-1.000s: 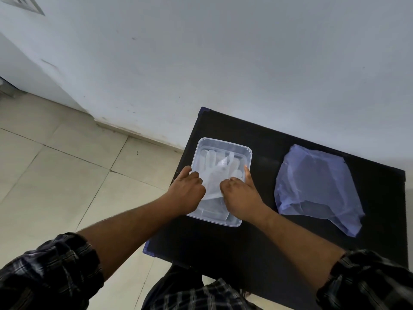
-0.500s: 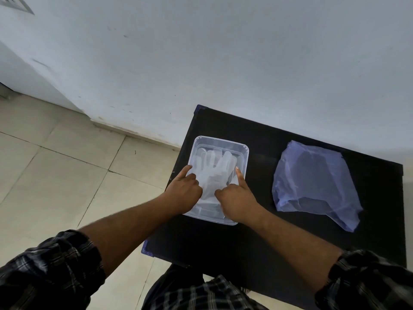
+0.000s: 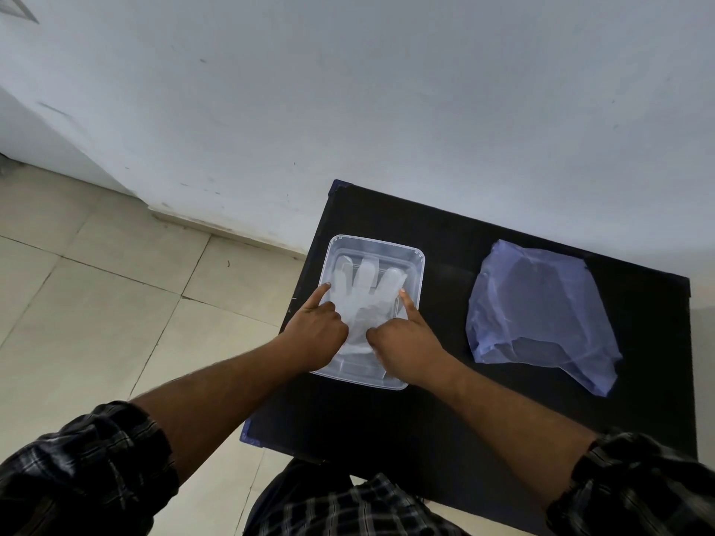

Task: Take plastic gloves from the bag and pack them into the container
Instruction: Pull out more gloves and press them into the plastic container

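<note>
A clear rectangular container (image 3: 416,254) sits on the left part of the black table (image 3: 445,412). A translucent plastic glove (image 3: 365,295) lies flat inside it, fingers pointing to the wall. My left hand (image 3: 315,328) rests on the glove's left side, index finger stretched along its edge and the other fingers curled down on it. My right hand (image 3: 402,338) does the same on the right side. A crumpled bluish plastic bag (image 3: 541,315) lies on the table to the right, apart from both hands.
The table stands against a white wall (image 3: 387,110). Tiled floor (image 3: 96,303) lies to the left, below the table's left edge. Plaid sleeves and clothing fill the bottom of the view.
The glove was bunched and raised between my fingers; now it lies spread flat in the container. Both index fingers have stretched out along its sides.
</note>
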